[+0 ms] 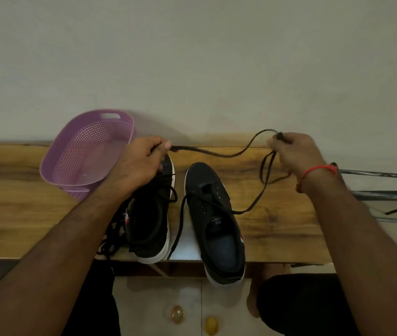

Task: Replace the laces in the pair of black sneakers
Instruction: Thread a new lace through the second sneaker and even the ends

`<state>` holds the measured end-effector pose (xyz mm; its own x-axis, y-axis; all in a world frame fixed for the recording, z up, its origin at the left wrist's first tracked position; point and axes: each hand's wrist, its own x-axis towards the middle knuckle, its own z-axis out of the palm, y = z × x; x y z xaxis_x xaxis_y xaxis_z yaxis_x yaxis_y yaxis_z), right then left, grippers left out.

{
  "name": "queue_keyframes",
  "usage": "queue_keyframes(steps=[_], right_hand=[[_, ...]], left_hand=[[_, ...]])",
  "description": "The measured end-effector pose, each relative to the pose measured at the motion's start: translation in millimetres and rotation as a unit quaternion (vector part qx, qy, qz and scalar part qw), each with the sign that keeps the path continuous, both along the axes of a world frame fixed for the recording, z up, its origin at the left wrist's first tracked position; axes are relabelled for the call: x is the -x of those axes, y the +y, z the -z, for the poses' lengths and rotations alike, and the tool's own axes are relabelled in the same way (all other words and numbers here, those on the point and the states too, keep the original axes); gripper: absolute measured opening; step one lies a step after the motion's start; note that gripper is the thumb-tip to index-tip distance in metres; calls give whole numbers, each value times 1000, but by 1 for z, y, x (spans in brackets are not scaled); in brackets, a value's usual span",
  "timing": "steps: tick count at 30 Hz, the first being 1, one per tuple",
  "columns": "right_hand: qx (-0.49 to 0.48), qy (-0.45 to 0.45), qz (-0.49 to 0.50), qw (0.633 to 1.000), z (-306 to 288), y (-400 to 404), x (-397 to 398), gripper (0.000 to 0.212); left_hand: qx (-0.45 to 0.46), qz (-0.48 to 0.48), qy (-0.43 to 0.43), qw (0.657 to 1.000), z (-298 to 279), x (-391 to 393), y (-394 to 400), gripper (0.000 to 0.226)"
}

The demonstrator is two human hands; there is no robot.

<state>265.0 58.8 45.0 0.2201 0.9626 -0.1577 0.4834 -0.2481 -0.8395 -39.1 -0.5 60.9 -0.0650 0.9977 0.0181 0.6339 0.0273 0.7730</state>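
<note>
Two black sneakers with white soles lie on a wooden shelf (277,229), toes pointing away from me. The left sneaker (152,226) is partly under my left wrist. The right sneaker (217,219) has bare upper eyelets, and its heel hangs over the front edge. A black lace (207,152) stretches between my hands. My left hand (141,158) pinches one end above the left sneaker's toe. My right hand (294,151) grips the other end in loops, raised to the right. From those loops a strand runs down to the right sneaker's eyelets. More black lace (112,241) lies bunched left of the left sneaker.
A purple perforated plastic basket (71,151) stands tilted at the back left of the shelf, against a plain wall. Metal rods (386,190) jut out to the right. Below the shelf are my knees, a tiled floor and two small round objects (192,316).
</note>
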Motion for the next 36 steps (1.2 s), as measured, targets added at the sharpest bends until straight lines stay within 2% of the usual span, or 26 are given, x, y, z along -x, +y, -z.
queue_keyframes(steps=[1, 2, 3, 4, 6, 8, 11, 13, 16, 19, 21, 22, 24, 25, 26, 28, 30, 36], right_hand=[[29, -156, -48, 986, 2, -3, 4, 45], [44, -269, -74, 959, 3, -7, 10, 55], [44, -334, -92, 937, 3, -11, 16, 56], [39, -360, -107, 926, 5, -13, 20, 54], [45, -346, -132, 928, 8, -13, 23, 48], [40, -292, -150, 944, 10, -14, 23, 47], [0, -218, -226, 949, 1, -21, 29, 39], [-24, -168, -279, 945, -2, -27, 37, 30], [-45, -146, -351, 924, 3, -34, 54, 29], [-62, -165, -399, 900, 17, -37, 67, 29], [-69, -178, -407, 893, 20, -37, 70, 31], [-70, -175, -408, 893, 20, -36, 70, 34], [-59, -148, -420, 894, 15, -37, 69, 43], [-46, -123, -436, 890, 12, -37, 69, 47], [-34, -90, -454, 886, 10, -39, 69, 46], [-24, -34, -468, 883, 10, -41, 71, 32], [-17, 1, -444, 896, 10, -41, 72, 20], [-6, 110, -309, 945, -9, -33, 50, 25]], left_hand=[[5, 8, -23, 1000, 3, -3, 0, 25], [7, 20, -36, 999, 5, -6, 0, 26], [8, 32, -34, 999, 8, -9, -1, 26], [9, 42, -19, 999, 11, -12, -1, 26], [19, 65, 40, 997, 15, -18, -3, 26], [46, 105, 111, 987, 19, -23, -5, 25], [92, 130, 302, 940, 25, -33, -12, 23], [110, 134, 392, 903, 30, -42, -16, 28], [92, 123, 449, 880, 32, -48, -15, 30], [91, 123, 451, 880, 32, -46, -16, 21], [107, 121, 382, 910, 29, -42, -14, 13], [115, 115, 307, 938, 27, -39, -13, 9], [137, 99, 78, 983, 21, -36, -9, 9], [149, 87, -57, 983, 17, -36, -9, 10], [154, 71, -176, 970, 12, -39, -9, 10], [141, 36, -318, 937, 9, -41, -7, 9], [127, -1, -361, 924, 11, -43, -5, 7], [87, -80, -415, 902, 7, -41, 0, 19]])
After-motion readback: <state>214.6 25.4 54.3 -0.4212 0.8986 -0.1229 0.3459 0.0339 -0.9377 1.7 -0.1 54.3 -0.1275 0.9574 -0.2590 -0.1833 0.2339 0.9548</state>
